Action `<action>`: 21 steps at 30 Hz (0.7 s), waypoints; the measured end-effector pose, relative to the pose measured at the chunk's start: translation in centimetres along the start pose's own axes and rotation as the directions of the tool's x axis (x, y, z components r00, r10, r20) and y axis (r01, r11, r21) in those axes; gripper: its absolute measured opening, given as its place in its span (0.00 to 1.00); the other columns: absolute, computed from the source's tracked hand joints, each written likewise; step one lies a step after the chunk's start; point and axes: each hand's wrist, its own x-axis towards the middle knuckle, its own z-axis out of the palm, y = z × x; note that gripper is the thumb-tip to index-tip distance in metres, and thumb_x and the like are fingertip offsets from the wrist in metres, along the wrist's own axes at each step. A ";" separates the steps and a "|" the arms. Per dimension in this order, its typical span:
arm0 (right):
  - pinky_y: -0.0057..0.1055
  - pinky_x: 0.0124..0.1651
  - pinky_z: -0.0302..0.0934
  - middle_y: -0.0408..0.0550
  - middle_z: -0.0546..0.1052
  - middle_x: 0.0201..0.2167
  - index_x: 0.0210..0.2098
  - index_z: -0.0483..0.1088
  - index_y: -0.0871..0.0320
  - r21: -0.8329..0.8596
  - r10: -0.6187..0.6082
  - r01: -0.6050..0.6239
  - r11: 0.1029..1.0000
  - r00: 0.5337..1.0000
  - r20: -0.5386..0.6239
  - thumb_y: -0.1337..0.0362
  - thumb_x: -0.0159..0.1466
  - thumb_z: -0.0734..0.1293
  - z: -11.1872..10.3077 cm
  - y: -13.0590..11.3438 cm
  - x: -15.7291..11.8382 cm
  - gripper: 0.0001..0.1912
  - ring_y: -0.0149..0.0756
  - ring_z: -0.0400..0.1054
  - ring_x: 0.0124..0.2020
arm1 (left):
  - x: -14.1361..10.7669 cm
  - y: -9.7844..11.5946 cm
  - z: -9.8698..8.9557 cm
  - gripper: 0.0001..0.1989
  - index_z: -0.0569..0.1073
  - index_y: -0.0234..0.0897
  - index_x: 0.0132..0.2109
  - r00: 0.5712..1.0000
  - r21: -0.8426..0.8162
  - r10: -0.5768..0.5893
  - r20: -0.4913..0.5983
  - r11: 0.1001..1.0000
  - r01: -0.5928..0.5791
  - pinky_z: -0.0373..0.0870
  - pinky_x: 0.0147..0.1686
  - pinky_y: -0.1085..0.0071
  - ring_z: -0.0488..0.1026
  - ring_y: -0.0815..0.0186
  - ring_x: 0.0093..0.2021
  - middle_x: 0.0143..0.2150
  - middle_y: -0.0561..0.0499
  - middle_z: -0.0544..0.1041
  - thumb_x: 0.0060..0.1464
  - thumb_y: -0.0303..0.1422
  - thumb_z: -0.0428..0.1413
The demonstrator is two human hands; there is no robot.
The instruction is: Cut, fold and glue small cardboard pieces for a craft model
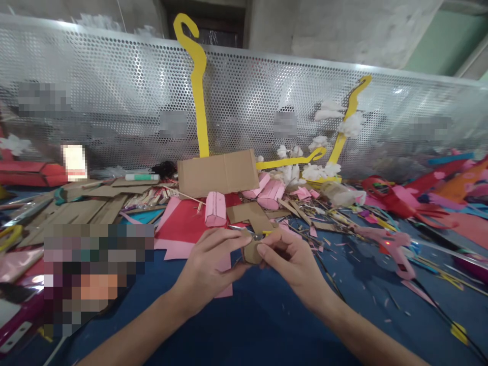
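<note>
A small brown cardboard piece (251, 252) is held between both hands above the blue table. My left hand (213, 262) grips its left side, fingers along the top and thumb underneath. My right hand (284, 256) pinches its right side with thumb and index finger. A small metallic part shows at the piece's top edge, too small to make out. Just beyond the hands lie a pink faceted paper box (215, 208), red paper (183, 221) and a flat cardboard cutout (253, 217).
A pink glue gun (396, 249) with a lit red light lies right, its cable running toward the front. Behind stand a cardboard box (219, 174) with a tall yellow hook (198, 91) and a perforated metal panel (244, 86). Scraps and sticks litter the blue table (236, 330).
</note>
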 end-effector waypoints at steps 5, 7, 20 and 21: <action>0.26 0.29 0.62 0.41 0.75 0.23 0.32 0.73 0.57 -0.043 -0.025 0.024 0.999 1.000 -0.018 0.55 0.66 0.72 -0.1 -0.2 0.1 0.13 0.30 0.70 0.25 | -0.1 0.0 0.0 0.21 0.75 0.40 0.55 1.000 0.016 0.004 0.006 1.000 -0.004 0.73 0.53 0.62 0.76 0.59 0.50 0.51 0.46 0.80 0.55 0.26 0.66; 0.26 0.28 0.63 0.41 0.75 0.22 0.32 0.72 0.57 -0.030 -0.004 0.003 1.000 1.000 -0.019 0.55 0.66 0.72 0.0 -0.2 0.2 0.13 0.30 0.70 0.24 | -0.1 0.1 0.0 0.21 0.75 0.40 0.55 1.000 0.020 0.004 0.007 1.000 -0.004 0.73 0.52 0.62 0.76 0.60 0.50 0.51 0.46 0.80 0.55 0.26 0.66; 0.25 0.28 0.64 0.41 0.75 0.21 0.32 0.71 0.58 -0.048 0.012 -0.013 0.999 1.000 -0.006 0.54 0.67 0.71 0.0 0.2 0.0 0.14 0.29 0.70 0.23 | -0.1 -0.2 -0.1 0.21 0.76 0.40 0.56 1.000 0.013 -0.001 0.031 1.000 0.001 0.73 0.51 0.61 0.76 0.58 0.50 0.51 0.46 0.80 0.56 0.33 0.67; 0.25 0.28 0.64 0.41 0.75 0.21 0.32 0.71 0.58 -0.048 0.015 -0.015 0.999 1.000 -0.005 0.54 0.67 0.71 0.0 0.2 0.0 0.14 0.29 0.70 0.23 | -0.1 -0.2 -0.1 0.21 0.76 0.40 0.56 1.000 0.017 -0.002 0.028 1.000 0.001 0.73 0.51 0.61 0.76 0.58 0.50 0.51 0.46 0.80 0.56 0.33 0.67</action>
